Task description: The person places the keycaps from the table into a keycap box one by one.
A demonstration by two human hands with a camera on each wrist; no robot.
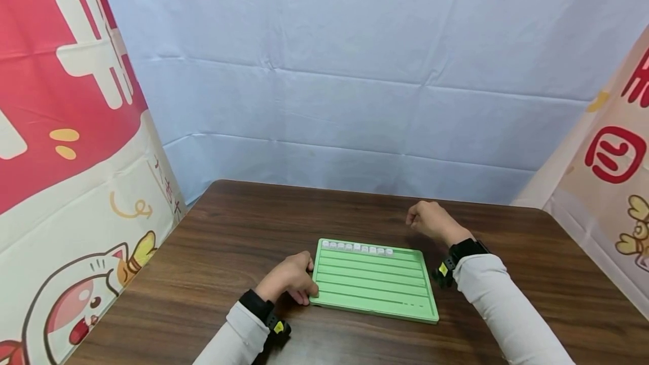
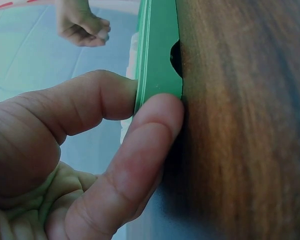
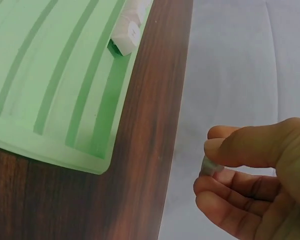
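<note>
A light green grooved board [image 1: 372, 280] lies on the table, with a row of white keycaps [image 1: 356, 247] in its far groove. The nearest keycap [image 3: 126, 36] in the right wrist view bears a dark mark on its face. My left hand [image 1: 292, 277] pinches the board's left edge between thumb and finger; the fingers [image 2: 150, 125] press against its green side in the left wrist view. Beyond the board's far right corner, my right hand [image 1: 431, 221] is raised above the table. Its thumb and fingers pinch a small pale keycap [image 3: 210, 167], mostly covered by them.
The dark wooden table [image 1: 243, 224] extends around the board. A pale blue cloth [image 1: 345, 72] hangs behind its far edge. Printed cloths stand at the left [image 1: 101, 185] and right [image 1: 608, 207]. Black straps with cameras circle both wrists.
</note>
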